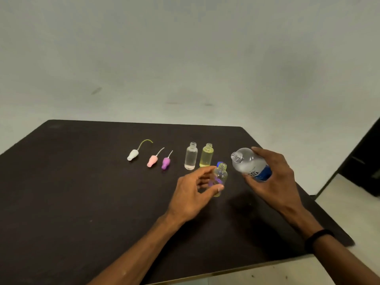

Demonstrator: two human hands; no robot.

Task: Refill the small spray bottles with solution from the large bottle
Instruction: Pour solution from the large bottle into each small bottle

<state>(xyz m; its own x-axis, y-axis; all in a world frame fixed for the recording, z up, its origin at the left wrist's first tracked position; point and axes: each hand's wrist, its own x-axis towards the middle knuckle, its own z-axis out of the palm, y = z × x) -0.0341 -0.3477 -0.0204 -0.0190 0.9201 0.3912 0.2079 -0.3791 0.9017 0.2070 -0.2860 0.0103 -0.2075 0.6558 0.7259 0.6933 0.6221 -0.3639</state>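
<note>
Clear large bottle point(248, 163), uncapped, blue label, tilted.

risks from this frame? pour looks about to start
1. The large bottle in the right hand is uncapped and tilted, with a wide mouth; the small bottle has a narrow neck, so liquid could spill onto the table.
2. The left hand pinches the small bottle only lightly; it might tip.
3. The clear bottle and yellow bottle stand open just behind, easy to knock.
</note>
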